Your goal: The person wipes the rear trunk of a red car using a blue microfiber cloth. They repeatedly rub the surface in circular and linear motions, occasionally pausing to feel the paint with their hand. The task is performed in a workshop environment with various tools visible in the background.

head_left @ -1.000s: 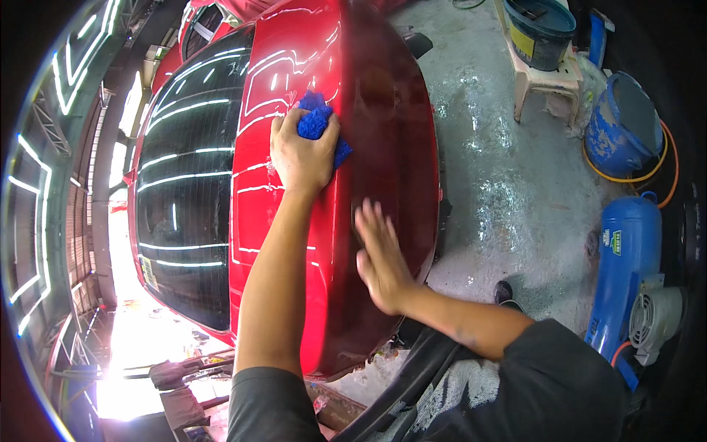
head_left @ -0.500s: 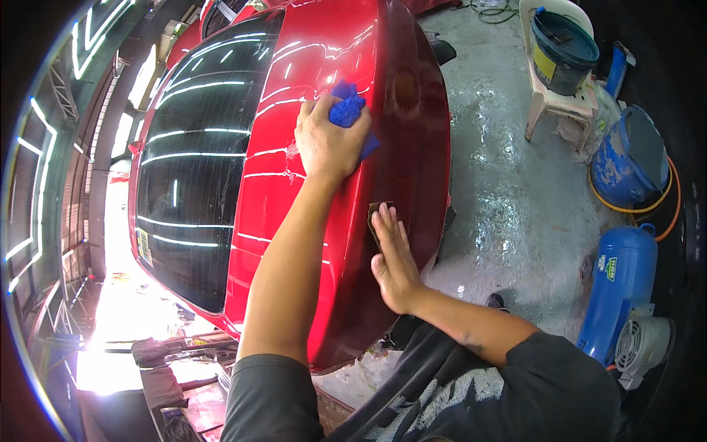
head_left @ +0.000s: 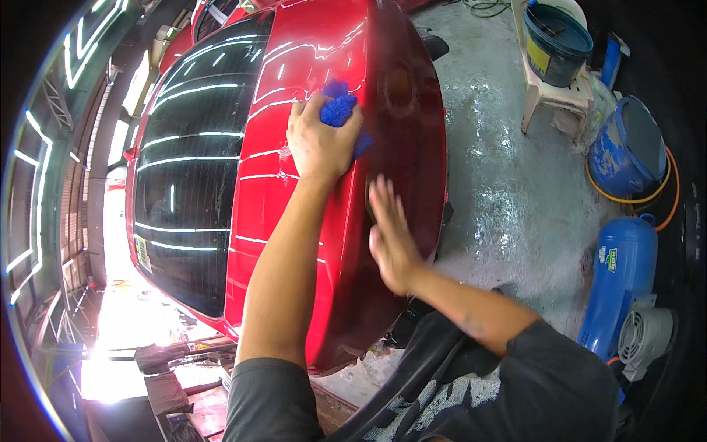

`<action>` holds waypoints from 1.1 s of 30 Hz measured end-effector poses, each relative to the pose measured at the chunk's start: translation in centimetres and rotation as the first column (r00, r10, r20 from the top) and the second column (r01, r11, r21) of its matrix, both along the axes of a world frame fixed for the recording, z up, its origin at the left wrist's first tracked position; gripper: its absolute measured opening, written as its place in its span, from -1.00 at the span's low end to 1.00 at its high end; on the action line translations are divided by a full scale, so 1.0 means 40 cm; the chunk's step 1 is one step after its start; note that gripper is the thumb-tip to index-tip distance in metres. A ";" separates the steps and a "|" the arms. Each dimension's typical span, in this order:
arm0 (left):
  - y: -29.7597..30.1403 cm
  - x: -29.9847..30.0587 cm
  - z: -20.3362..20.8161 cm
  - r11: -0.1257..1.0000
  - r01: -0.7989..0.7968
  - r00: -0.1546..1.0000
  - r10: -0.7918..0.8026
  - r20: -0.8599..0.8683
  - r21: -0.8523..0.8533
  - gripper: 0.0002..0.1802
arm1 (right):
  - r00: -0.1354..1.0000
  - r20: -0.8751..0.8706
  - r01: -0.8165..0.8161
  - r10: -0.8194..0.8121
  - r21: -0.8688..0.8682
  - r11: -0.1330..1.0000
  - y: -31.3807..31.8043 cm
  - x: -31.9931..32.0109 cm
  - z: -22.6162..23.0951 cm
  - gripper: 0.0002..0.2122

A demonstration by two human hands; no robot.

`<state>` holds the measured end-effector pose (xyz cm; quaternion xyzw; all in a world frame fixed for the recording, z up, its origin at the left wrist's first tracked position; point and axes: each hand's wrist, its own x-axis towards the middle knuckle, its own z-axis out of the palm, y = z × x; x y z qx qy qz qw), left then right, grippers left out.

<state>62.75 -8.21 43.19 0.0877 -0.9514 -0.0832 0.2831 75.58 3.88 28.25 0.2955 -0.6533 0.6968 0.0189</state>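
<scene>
My left hand [head_left: 319, 141] is closed round a crumpled blue cloth [head_left: 338, 110] and rests on the glossy red trunk lid [head_left: 276, 206] of a car, near its rear edge. Lower and to the right, my right hand [head_left: 392, 239] lies flat with fingers stretched out on the dull, dark red rear panel [head_left: 409, 166]. Under those fingers it presses a small thin brown sheet that looks like sandpaper; the hand covers nearly all of it now. Motion blurs the right fingertips. Water beads or wet streaks show beside the left hand.
The dark rear window [head_left: 195, 169] lies left of the trunk lid. On the right, a dark bucket [head_left: 557, 46] stands on a white plastic chair [head_left: 557, 96]. Below it are a blue drum [head_left: 626, 151], an orange hose [head_left: 670, 193] and a blue air tank [head_left: 622, 272] on the wet grey floor [head_left: 501, 199].
My right hand has slid forward along the rear panel, with the sheet under its fingers. My left hand keeps its place on the trunk lid with the cloth; the view has shifted slightly.
</scene>
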 end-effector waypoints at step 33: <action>0.015 -0.057 -0.037 0.994 0.085 0.994 -0.089 -0.059 -0.070 -0.26 | 0.870 -0.106 0.490 -0.481 0.285 0.824 -0.021 -0.550 -0.156 -0.38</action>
